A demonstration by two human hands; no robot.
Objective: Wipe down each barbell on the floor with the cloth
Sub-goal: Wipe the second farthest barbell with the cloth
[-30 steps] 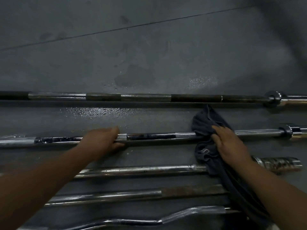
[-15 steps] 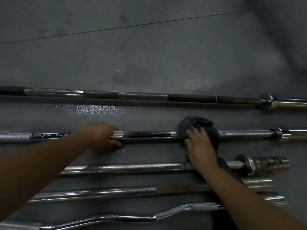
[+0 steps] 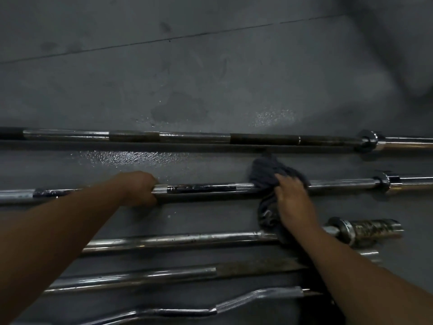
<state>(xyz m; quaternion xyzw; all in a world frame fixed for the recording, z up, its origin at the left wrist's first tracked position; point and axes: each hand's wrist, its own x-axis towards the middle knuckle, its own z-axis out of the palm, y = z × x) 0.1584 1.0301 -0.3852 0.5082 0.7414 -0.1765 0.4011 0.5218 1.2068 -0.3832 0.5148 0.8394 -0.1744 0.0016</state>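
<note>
Five bars lie side by side on the dark floor [image 3: 210,78], all running from 9 to 3 o'clock. The second bar [image 3: 201,188] from the far side crosses the middle of the view. It is chrome with knurled stretches, and a glossy black band between the hands. Its collar [image 3: 382,181] sits out at 3 o'clock.

The cloth [image 3: 264,174] is dark grey and crumpled. It is bunched over the second bar just right of centre, and a tail of it hangs toward 6 o'clock onto the third bar [image 3: 175,240]. The right hand [image 3: 293,198] lies on the cloth, fingers bent over it and the bar, holding it down; the thumb is hidden. The left hand [image 3: 138,187], at 9 o'clock from the cloth, grips the second bar with fingers curled round it.

The far bar [image 3: 187,137], at 12 o'clock from the hands, shows dull brown bands between brighter ones. A wet patch [image 3: 131,157] glistens on the floor between it and the second bar. The third bar ends in a spotted, rusty sleeve [image 3: 372,227] at 4 o'clock. The fourth bar [image 3: 140,276] turns rough and brown toward the right. The curl bar [image 3: 246,299] bends along the bottom edge.

Both forearms cover parts of the near bars. The far and second bars are cut off at both edges. The picture is dim and the right hand is blurred.
</note>
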